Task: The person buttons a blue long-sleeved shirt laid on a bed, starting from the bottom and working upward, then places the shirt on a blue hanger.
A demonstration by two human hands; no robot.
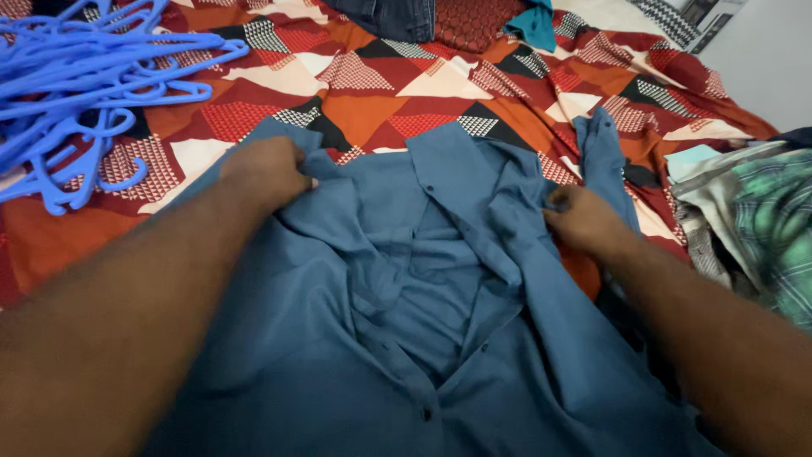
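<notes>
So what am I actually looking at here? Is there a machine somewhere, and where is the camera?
There is no machine. These are a person's two bare hands, seen from one camera worn on the head and looking down. A blue button-up shirt lies open on a bedsheet patterned in red, orange and white. The left hand grips the shirt's fabric near one shoulder, and the right hand pinches it near the other. A heap of blue plastic hangers lies at the upper left. A pile of checked clothes sits at the right edge, and dark denim lies at the top.
</notes>
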